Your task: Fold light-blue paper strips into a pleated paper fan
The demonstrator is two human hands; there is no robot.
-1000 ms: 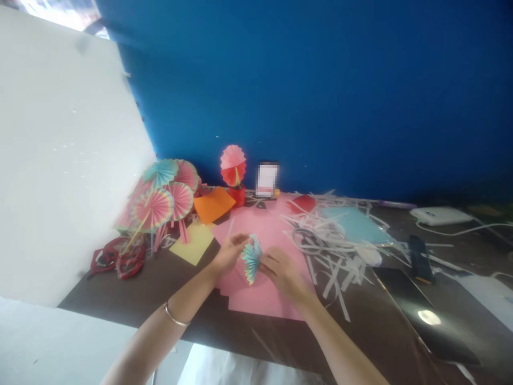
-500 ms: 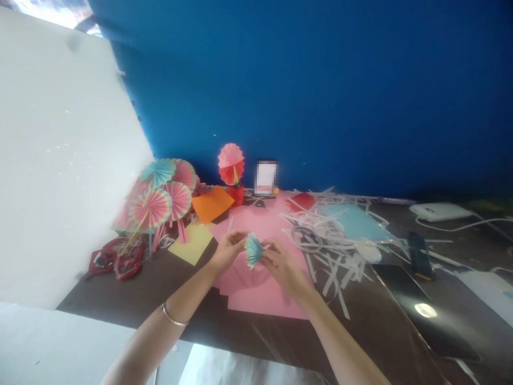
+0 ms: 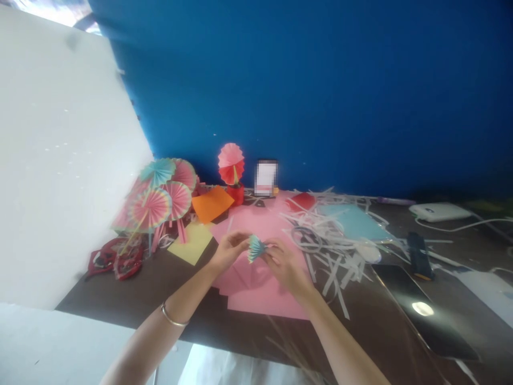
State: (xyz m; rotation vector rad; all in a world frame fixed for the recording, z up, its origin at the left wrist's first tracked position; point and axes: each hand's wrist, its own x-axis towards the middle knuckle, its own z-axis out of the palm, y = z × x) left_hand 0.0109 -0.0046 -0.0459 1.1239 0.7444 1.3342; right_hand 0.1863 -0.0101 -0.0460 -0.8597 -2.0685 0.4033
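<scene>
A small pleated paper fan [image 3: 255, 249], light blue with a pale yellowish edge, is held above pink sheets of paper [image 3: 268, 299]. The fingers of my left hand [image 3: 229, 252] pinch its spread outer edge on the left. On the right, my right hand [image 3: 284, 264] grips the narrow gathered end between thumb and fingers. Both hands are closed on the fan, with the fingertips partly hidden behind it. Beside my left hand lies a yellow sheet [image 3: 192, 243], and an orange sheet [image 3: 212, 205] is behind it.
Several finished paper fans [image 3: 150, 208] stand at left above red-handled scissors [image 3: 128, 259]. A pink-and-red fan [image 3: 231, 163] rises from a red pot [image 3: 235, 194]. White paper strips [image 3: 340, 267], a light-blue sheet [image 3: 358, 222] and a dark phone [image 3: 425, 310] lie at right. A blue partition [image 3: 300, 96] stands behind.
The pleated fan has shifted slightly right and turned, its gathered end now narrower in the right hand's pinch. Both hands otherwise stay almost where they were.
</scene>
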